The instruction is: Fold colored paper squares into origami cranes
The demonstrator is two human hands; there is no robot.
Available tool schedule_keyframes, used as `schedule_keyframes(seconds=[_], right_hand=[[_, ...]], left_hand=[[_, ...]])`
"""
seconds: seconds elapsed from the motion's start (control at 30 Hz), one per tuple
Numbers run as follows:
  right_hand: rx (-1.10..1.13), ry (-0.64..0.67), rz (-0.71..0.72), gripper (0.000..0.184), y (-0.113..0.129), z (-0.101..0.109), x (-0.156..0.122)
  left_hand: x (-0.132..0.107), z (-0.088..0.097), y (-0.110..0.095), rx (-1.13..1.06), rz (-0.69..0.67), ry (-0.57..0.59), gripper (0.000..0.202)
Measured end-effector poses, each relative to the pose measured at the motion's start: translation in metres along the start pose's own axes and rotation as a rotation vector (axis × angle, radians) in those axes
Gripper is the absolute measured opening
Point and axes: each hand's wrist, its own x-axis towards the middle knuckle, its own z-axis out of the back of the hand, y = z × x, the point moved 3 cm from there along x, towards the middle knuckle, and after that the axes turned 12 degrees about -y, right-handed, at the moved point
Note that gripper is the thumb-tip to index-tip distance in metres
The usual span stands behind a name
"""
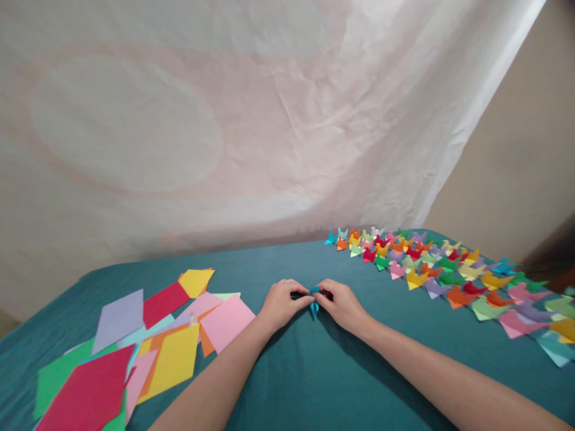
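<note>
A small blue folded paper [314, 303] sits in the middle of the worktop [314, 377], which has a blue-green cloth over it. The left hand [282, 302] pinches the paper on one side and the right hand [344, 305] pinches it on the other. The fingers of both hands are curled in tight, with the tips pressed on the paper. The paper is very small, so it likely needs two hands close together to hold it in place. Its pointy end hangs down between the hands, right at the cloth. On the left lies a loose pile of flat paper squares [148, 341] in red, yellow, pink, green and purple. They overlap each other and lie near the left arm, where they look easy to reach. On the right, many little folded paper birds [449, 269] stand in rows in lots of colors. They are well apart from the hands, so they probably do not get bumped. Behind the worktop hangs a big wrinkled white sheet [224, 120].
</note>
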Motion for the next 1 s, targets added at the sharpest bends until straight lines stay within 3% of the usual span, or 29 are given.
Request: schedule_keyframes(seconds=[0.37, 1.0], right_hand=[[0.109, -0.022, -0.063, 0.01, 0.0, -0.003, -0.004], [0.06, -0.047, 0.018, 0.009, 0.014, -0.002, -0.005]], left_hand=[[-0.001, -0.004, 0.006, 0.046, -0.035, -0.024, 0.015], [0.0, -0.008, 0.005, 0.106, -0.001, -0.054, 0.011]])
